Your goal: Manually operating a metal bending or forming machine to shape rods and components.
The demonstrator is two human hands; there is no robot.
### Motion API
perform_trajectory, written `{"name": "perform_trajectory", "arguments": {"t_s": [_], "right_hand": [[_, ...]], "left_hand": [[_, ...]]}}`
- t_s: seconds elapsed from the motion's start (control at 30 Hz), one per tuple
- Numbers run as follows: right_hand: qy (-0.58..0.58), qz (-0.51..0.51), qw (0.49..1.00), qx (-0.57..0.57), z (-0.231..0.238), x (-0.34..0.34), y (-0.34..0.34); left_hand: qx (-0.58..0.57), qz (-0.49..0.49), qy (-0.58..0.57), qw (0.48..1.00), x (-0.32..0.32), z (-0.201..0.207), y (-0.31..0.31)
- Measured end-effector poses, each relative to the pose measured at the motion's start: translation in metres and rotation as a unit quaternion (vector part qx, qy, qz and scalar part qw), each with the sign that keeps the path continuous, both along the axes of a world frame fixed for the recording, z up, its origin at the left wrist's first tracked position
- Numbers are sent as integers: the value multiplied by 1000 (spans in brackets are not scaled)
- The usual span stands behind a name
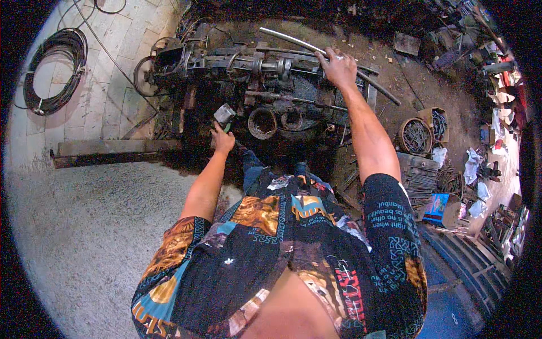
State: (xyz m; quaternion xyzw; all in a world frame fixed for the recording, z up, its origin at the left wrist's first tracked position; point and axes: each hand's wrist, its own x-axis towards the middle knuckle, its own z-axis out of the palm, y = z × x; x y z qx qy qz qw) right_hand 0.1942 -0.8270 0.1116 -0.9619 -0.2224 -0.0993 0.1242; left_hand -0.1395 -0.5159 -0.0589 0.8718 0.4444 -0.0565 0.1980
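My right hand [340, 69] is closed round a long metal rod [291, 38], above the far right side of a dark, greasy machine that looks like a lathe [271, 66]. The rod slants from far left to near right; its far part is shiny, and the part past my hand looks dark. My left hand [222, 139] is closed on a tool with a grey blocky head [224, 113] and a bit of green at its grip; its exact kind is unclear. This hand is at the machine's near left side, left of a round metal ring [262, 123].
A coil of black cable [55, 70] lies on the pale tiles at left. A beam [116, 148] edges the concrete floor. At right are a round basket of metal pieces [415, 135], a cardboard box [439, 121], stacked bars [418, 178] and a blue metal frame [460, 265].
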Motion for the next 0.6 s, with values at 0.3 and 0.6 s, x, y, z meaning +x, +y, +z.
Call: {"name": "perform_trajectory", "arguments": {"t_s": [0.3,0.6], "right_hand": [[10,2,1000,10,0,2,-2],[26,0,1000,-6,5,1,-2]], "left_hand": [[6,-13,-25,1000,-1,-8,3],[15,-10,-5,1000,-2,-10,2]]}}
